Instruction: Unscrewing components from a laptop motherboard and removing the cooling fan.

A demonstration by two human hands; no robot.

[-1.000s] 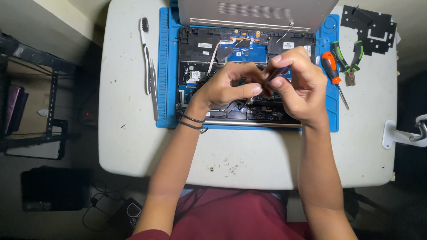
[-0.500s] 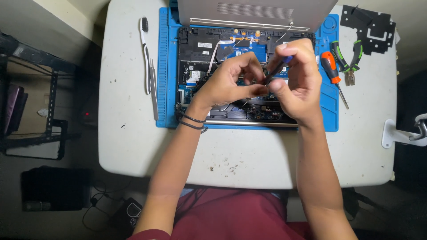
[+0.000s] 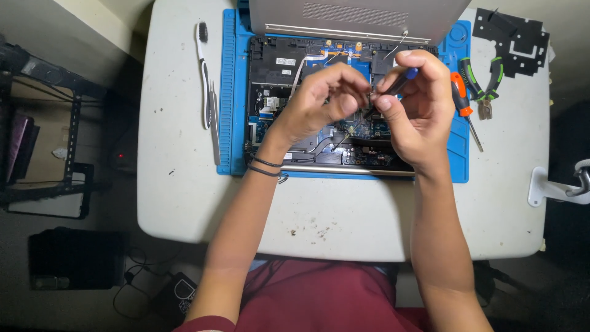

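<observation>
An opened laptop [image 3: 276, 92] with its boards and cables exposed lies on a blue work mat [image 3: 228, 92]. Both hands are raised over its middle. My right hand [image 3: 415, 117] grips a small dark screwdriver with a blue cap [image 3: 399, 83], its shaft slanting down towards the left. My left hand [image 3: 322, 101] pinches its fingertips at the screwdriver's tip; whether it holds a small part is hidden. Two dark bands circle my left wrist.
An orange-handled screwdriver [image 3: 461, 101] and green-handled pliers [image 3: 485, 86] lie right of the laptop. A black bracket plate [image 3: 516, 37] sits at the far right corner. A white brush [image 3: 204, 74] and tweezers [image 3: 214, 123] lie left of the mat. The white table's edge [image 3: 344, 249] faces me.
Both hands have lifted slightly and shifted towards the far side of the laptop. The screwdriver now slants more steeply, and my left fingers have closed at its tip.
</observation>
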